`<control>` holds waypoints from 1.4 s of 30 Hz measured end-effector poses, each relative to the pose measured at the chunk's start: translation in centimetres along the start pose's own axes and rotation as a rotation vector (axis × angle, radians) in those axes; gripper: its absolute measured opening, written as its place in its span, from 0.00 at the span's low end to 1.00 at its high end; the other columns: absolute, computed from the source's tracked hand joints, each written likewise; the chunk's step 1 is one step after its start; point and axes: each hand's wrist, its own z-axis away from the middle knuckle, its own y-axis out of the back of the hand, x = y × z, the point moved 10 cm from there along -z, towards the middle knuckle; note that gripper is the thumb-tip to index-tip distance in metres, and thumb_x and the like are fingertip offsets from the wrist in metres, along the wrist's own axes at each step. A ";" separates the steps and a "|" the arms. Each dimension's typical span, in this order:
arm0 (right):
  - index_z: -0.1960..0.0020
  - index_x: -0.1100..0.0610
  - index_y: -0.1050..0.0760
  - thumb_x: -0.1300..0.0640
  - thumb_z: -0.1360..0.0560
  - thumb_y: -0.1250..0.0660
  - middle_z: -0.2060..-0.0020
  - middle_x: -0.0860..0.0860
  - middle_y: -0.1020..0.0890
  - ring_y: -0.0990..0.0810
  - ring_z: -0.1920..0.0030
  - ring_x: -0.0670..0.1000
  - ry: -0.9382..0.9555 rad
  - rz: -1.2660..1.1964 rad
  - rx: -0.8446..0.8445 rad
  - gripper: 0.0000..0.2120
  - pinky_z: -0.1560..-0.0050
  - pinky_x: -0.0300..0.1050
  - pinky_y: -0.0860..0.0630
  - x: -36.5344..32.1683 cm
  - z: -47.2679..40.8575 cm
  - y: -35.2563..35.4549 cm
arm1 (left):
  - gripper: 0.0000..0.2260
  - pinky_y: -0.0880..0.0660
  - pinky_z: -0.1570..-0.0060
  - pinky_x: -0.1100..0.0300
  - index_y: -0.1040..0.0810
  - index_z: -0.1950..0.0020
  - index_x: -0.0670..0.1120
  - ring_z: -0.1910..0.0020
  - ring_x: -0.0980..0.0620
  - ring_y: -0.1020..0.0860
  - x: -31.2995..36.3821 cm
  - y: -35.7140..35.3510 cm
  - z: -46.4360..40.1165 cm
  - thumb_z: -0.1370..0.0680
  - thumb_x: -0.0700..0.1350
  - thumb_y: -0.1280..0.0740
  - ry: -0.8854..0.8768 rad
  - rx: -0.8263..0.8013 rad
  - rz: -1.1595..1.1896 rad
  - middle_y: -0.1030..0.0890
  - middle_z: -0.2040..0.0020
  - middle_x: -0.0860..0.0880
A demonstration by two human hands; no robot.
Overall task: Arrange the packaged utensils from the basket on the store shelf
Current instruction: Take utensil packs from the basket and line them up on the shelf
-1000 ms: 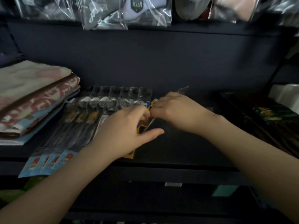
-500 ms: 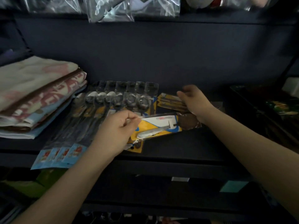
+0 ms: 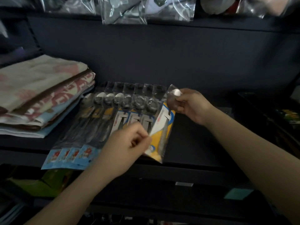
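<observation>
While both my hands grip it, one packaged spoon (image 3: 162,127) with a yellow and white card sits at the right end of the row on the dark shelf (image 3: 194,140), its foot reaching the front lip

Item 1, left hand (image 3: 128,143): fingers pinched together on the pack's lower left edge, at about 7 o'clock from the pack's middle

Item 2, right hand (image 3: 191,106): thumb and fingers clamped on the clear top of the pack over the spoon bowl, at about 1 o'clock from the pack's middle

Item 3, row of packaged spoons (image 3: 120,114): laid flat side by side and overlapping, bowls toward 12 o'clock, running off to 9 o'clock from the held pack; the nearest ones carry white and yellow cards, the farther ones blue cards with a red figure that hang over the shelf edge

Item 4, folded towels (image 3: 40,95): stacked at 9 o'clock of the row, just beside it, cream and pink pattern on top

Item 5, clear bagged goods (image 3: 146,8): hanging along the upper shelf at 12 o'clock; contents too blurred to tell
</observation>
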 end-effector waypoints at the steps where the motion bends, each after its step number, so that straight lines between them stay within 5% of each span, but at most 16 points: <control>1: 0.54 0.62 0.28 0.69 0.24 0.44 0.64 0.56 0.25 0.24 0.66 0.49 0.025 0.076 0.014 0.07 0.63 0.41 0.26 -0.2 -0.2 -0.2 | 0.07 0.31 0.67 0.72 0.27 0.63 0.50 0.65 0.56 0.22 0.4 -0.7 0.2 0.27 0.43 0.31 -0.050 -0.055 -0.094 0.20 0.68 0.52; 4: 0.53 0.61 0.25 0.66 0.24 0.38 0.60 0.58 0.23 0.24 0.62 0.53 0.105 0.571 0.099 0.04 0.60 0.49 0.24 -0.5 -1.1 -0.5 | 0.07 0.30 0.60 0.67 0.26 0.57 0.51 0.59 0.59 0.25 1.5 -1.7 0.4 0.27 0.54 0.37 -0.250 -0.120 -0.435 0.22 0.61 0.56; 6: 0.48 0.63 0.25 0.63 0.24 0.37 0.57 0.56 0.22 0.25 0.67 0.48 0.149 0.919 0.133 0.06 0.69 0.40 0.26 -0.5 -1.4 -0.9 | 0.16 0.30 0.49 0.64 0.25 0.48 0.51 0.48 0.56 0.25 1.3 -2.0 0.2 0.27 0.59 0.45 -0.296 -0.189 -0.531 0.21 0.51 0.54; 8: 0.46 0.61 0.24 0.62 0.24 0.37 0.56 0.55 0.22 0.26 0.69 0.46 0.154 0.999 0.168 0.08 0.72 0.36 0.31 -0.5 -1.4 -0.7 | 0.27 0.38 0.36 0.64 0.28 0.36 0.51 0.34 0.53 0.31 0.5 -2.2 0.0 0.27 0.63 0.51 -0.289 -0.266 -0.592 0.25 0.36 0.51; 11: 0.46 0.60 0.24 0.61 0.23 0.37 0.55 0.55 0.20 0.24 0.67 0.47 0.175 1.051 0.213 0.08 0.69 0.37 0.27 -1.0 -1.3 -0.5 | 0.39 0.52 0.32 0.64 0.39 0.27 0.52 0.25 0.54 0.46 -1.1 -2.5 -0.1 0.33 0.69 0.60 -0.254 -0.384 -0.677 0.42 0.24 0.50; 14: 0.48 0.61 0.23 0.61 0.24 0.37 0.52 0.57 0.18 0.19 0.56 0.54 0.211 1.146 0.254 0.07 0.55 0.46 0.22 -1.4 -1.3 -0.9 | 0.45 0.54 0.34 0.62 0.40 0.26 0.51 0.25 0.52 0.45 -1.1 -2.9 0.0 0.36 0.74 0.62 -0.292 -0.419 -0.710 0.42 0.24 0.50; 17: 0.48 0.61 0.24 0.59 0.24 0.36 0.52 0.55 0.19 0.21 0.52 0.54 0.237 1.170 0.265 0.07 0.56 0.43 0.25 -1.5 -1.1 -1.3 | 0.37 0.47 0.36 0.62 0.36 0.28 0.50 0.27 0.50 0.38 -0.6 -2.7 -0.2 0.32 0.67 0.56 -0.336 -0.362 -0.753 0.35 0.27 0.49; 24: 0.52 0.58 0.27 0.61 0.23 0.36 0.67 0.50 0.24 0.26 0.72 0.47 0.135 0.814 0.229 0.01 0.72 0.37 0.31 -0.1 -1.1 -0.5 | 0.41 0.48 0.37 0.69 0.47 0.26 0.58 0.27 0.60 0.47 -1.6 -2.7 -0.5 0.37 0.71 0.59 -0.220 -0.442 -0.710 0.45 0.24 0.58; 28: 0.50 0.60 0.25 0.59 0.23 0.37 0.58 0.54 0.20 0.24 0.65 0.49 0.190 0.975 0.257 0.05 0.67 0.38 0.29 -0.7 -1.2 -0.6 | 0.41 0.42 0.34 0.64 0.52 0.27 0.63 0.27 0.59 0.47 -1.1 -3.0 -0.3 0.38 0.74 0.52 -0.207 -0.467 -0.732 0.46 0.25 0.58; 34: 0.39 0.57 0.26 0.51 0.23 0.37 0.45 0.56 0.22 0.24 0.45 0.56 0.333 1.412 0.210 0.15 0.47 0.50 0.25 -3.0 -0.3 -0.1 | 0.34 0.38 0.35 0.61 0.45 0.27 0.60 0.28 0.57 0.46 -0.9 -3.6 -0.5 0.31 0.71 0.48 -0.215 -0.438 -0.782 0.45 0.27 0.56; 38: 0.42 0.58 0.27 0.49 0.23 0.38 0.42 0.59 0.23 0.24 0.43 0.60 0.008 1.625 0.133 0.16 0.47 0.49 0.27 -1.8 -0.1 5.7 | 0.41 0.41 0.34 0.63 0.44 0.27 0.59 0.30 0.59 0.45 0.4 -2.8 -1.1 0.37 0.76 0.56 -0.220 -0.363 -0.689 0.42 0.28 0.58; 42: 0.45 0.62 0.27 0.47 0.25 0.35 0.46 0.60 0.23 0.24 0.48 0.58 -0.118 1.586 0.134 0.19 0.55 0.44 0.32 -1.5 0.8 8.9 | 0.36 0.41 0.38 0.65 0.36 0.30 0.56 0.32 0.60 0.40 2.7 -1.9 -3.0 0.33 0.71 0.54 -0.278 -0.261 -0.642 0.37 0.30 0.58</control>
